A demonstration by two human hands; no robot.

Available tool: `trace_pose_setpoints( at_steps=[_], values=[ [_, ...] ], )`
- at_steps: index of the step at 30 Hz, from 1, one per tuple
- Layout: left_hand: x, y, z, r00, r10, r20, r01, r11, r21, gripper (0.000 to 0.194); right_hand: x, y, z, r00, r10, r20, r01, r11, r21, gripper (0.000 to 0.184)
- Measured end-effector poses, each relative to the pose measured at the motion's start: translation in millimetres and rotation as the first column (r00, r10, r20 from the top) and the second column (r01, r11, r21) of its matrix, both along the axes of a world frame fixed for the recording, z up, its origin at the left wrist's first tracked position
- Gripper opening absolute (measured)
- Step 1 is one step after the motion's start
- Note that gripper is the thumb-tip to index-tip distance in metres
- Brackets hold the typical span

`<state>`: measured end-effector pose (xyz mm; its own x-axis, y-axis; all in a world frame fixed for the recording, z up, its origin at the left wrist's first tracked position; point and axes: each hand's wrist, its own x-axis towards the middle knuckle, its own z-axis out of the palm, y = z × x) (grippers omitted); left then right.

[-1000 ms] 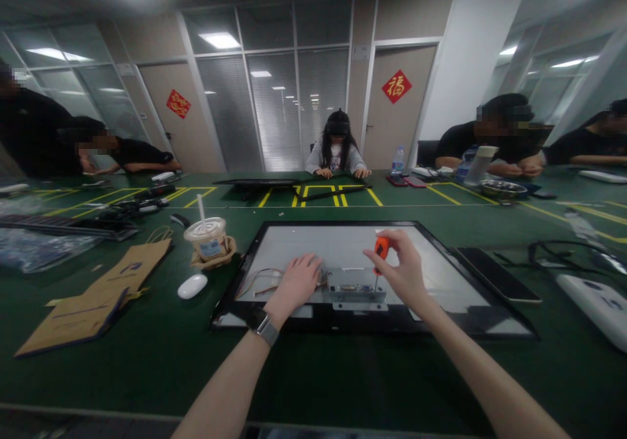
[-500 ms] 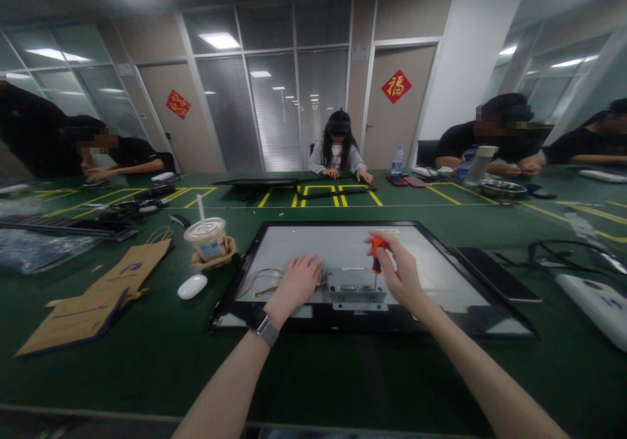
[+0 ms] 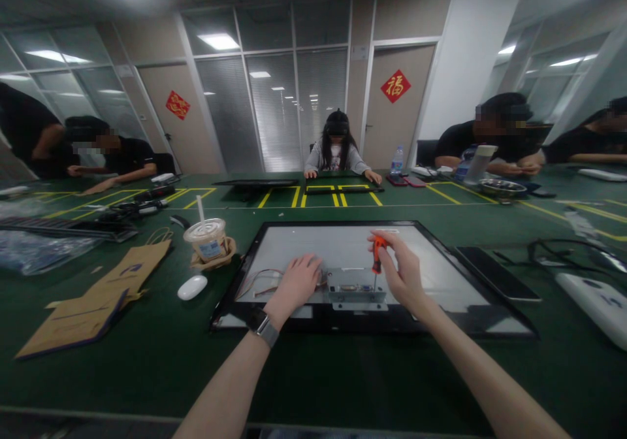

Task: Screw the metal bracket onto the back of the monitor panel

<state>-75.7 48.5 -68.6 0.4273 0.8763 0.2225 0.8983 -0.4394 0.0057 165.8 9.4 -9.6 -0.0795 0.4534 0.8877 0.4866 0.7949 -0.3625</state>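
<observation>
A display panel (image 3: 337, 246) with a black frame lies back side up on the green table. On its near part sits a metal bracket (image 3: 360, 304) with a row of connector ports. My right hand (image 3: 404, 266) is closed around an orange and black screwdriver (image 3: 378, 249), held upright with its shaft down at the bracket's right side. The exact tip contact is too small to tell. My left hand (image 3: 300, 279) rests flat, fingers stretched out, at the bracket's left. Thin wires (image 3: 257, 282) run out beside it over the panel.
Left of the panel are a lidded drink cup (image 3: 208, 240), a white mouse (image 3: 192, 287) and a brown paper bag (image 3: 98, 298). To the right lie a dark flat slab (image 3: 494, 272) and a white device (image 3: 595, 311). Across the table a person (image 3: 337, 145) sits holding a dark frame.
Both my hands stay in nearly the same place; the screwdriver handle shows a slightly different turn in my right hand. The person opposite has raised a dark frame and spread their hands.
</observation>
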Motion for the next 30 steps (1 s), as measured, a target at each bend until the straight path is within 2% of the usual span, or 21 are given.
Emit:
trace_pose_setpoints(
  at_steps=[5,11,15,19,24,27,30],
  values=[
    [-0.3,1.3,-2.6,1.0,0.002,0.015,-0.002,1.0,0.008,0.037,-2.1,-2.0,4.6,0.999,-0.028,0.027,0.026,0.998,0.056,0.023],
    [-0.3,2.5,-3.5,1.0,-0.002,0.017,0.002,1.0,0.01,0.037,-3.9,-0.7,3.2,0.997,-0.073,-0.001,0.073,0.995,0.061,0.031],
    [0.0,1.5,-1.2,1.0,-0.002,0.011,0.003,1.0,-0.005,0.038,0.0,0.3,-1.5,0.999,-0.035,-0.028,0.036,0.999,0.018,0.033],
    [-0.1,0.3,0.5,1.0,0.003,0.006,-0.002,1.0,-0.018,0.039,0.3,-1.9,3.0,1.0,-0.012,0.016,0.012,1.0,0.023,0.026],
    [-0.5,0.8,-0.2,1.0,0.002,0.005,-0.002,1.0,-0.011,0.039,-3.3,-2.8,8.4,0.999,-0.048,-0.008,0.049,0.997,0.058,0.021],
    [-0.7,1.9,-1.1,1.0,-0.002,0.004,0.002,1.0,-0.012,0.038,-2.0,-0.5,3.8,0.999,-0.039,-0.031,0.039,0.999,0.01,0.026],
    [-0.9,2.5,-2.3,1.0,0.003,0.002,-0.003,1.0,-0.007,0.038,0.3,1.6,-2.0,0.997,0.037,-0.062,-0.042,0.997,-0.071,0.03]
  ],
)
